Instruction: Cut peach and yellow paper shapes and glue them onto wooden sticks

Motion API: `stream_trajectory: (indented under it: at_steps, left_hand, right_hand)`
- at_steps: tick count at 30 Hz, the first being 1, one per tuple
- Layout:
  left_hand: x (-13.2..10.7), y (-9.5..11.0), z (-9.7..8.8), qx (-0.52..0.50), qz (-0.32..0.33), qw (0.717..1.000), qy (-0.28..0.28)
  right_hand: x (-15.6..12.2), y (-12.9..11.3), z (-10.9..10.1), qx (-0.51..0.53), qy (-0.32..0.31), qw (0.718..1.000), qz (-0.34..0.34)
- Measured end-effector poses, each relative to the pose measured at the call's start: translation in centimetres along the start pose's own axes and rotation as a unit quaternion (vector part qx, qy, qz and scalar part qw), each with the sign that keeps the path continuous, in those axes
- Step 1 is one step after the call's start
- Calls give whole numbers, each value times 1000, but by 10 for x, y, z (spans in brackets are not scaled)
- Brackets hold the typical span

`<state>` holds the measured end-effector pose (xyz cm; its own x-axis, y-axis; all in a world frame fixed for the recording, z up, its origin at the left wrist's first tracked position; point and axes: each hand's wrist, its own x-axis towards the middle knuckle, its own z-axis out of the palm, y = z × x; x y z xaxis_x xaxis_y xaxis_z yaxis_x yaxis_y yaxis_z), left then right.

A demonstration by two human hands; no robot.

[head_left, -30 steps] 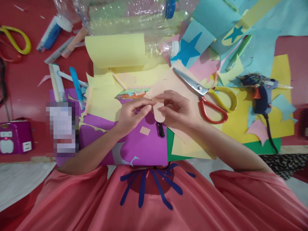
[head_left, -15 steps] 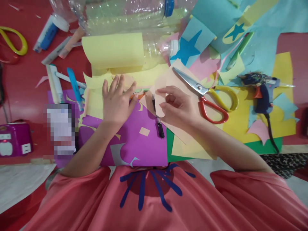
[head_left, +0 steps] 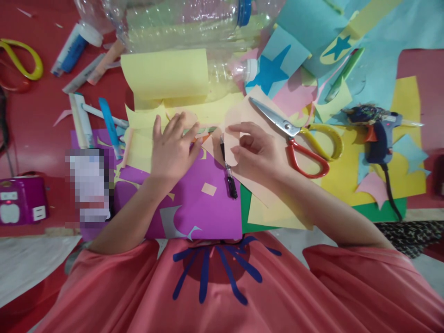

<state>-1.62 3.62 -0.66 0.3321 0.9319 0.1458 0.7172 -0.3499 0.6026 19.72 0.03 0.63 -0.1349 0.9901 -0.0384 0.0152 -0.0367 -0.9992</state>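
My left hand (head_left: 175, 150) lies with its fingers spread over yellow paper (head_left: 140, 148) and the edge of a purple sheet (head_left: 204, 215). A peach paper piece (head_left: 189, 119) shows beyond its fingertips. Between thumb and fingers, my right hand (head_left: 258, 148) pinches a peach paper cutout (head_left: 231, 148) with a rounded lower end. Just left of that cutout, a black pen (head_left: 230, 182) rests on the papers. Scissors (head_left: 294, 134) with one red and one yellow handle lie half-open to the right of my right hand, on a larger peach sheet (head_left: 265, 104).
Clear plastic bottles (head_left: 222, 69) lie at the back, one wrapped in yellow paper (head_left: 164, 74). A blue glue gun (head_left: 381, 136) with a cord is at the right. To the left are a phone (head_left: 90, 185), a purple power adapter (head_left: 22, 201) and more scissors (head_left: 34, 64).
My left hand has shifted slightly right and toward me, its fingers still spread. My right hand keeps its pinch on the peach cutout, almost unmoved.
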Motion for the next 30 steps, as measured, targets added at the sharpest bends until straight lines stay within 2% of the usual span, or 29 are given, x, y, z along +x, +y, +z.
stream_trajectory:
  at_steps: [8, 14, 16, 18, 21, 23, 25, 30]
  left_hand:
    - [-4, 2, 6, 36, 41, 998, 4]
    - [-4, 1, 4, 108, 81, 991, 22]
    - [-5, 4, 1, 114, 129, 984, 44]
    - [-6, 9, -2, 109, 210, 969, 65]
    - [-8, 18, -4, 87, 350, 930, 76]
    - [-10, 25, -4, 74, 412, 906, 62]
    - [-10, 29, -3, 62, 444, 893, 32]
    - [-9, 31, -4, 42, 442, 895, -35]
  right_hand:
    - [0, 0, 0, -8, -1, 1000, 4]
    - [0, -1, -1, -14, -11, 1000, 0]
    - [1, 1, -2, -16, -19, 1000, -5]
    - [2, 3, -3, -8, -24, 1000, -9]
    - [3, 6, -6, 15, -31, 999, -9]
    - [4, 6, -8, 27, -35, 999, -6]
    - [4, 5, -10, 38, -28, 999, -4]
    - [5, 2, -12, 120, -11, 991, 49]
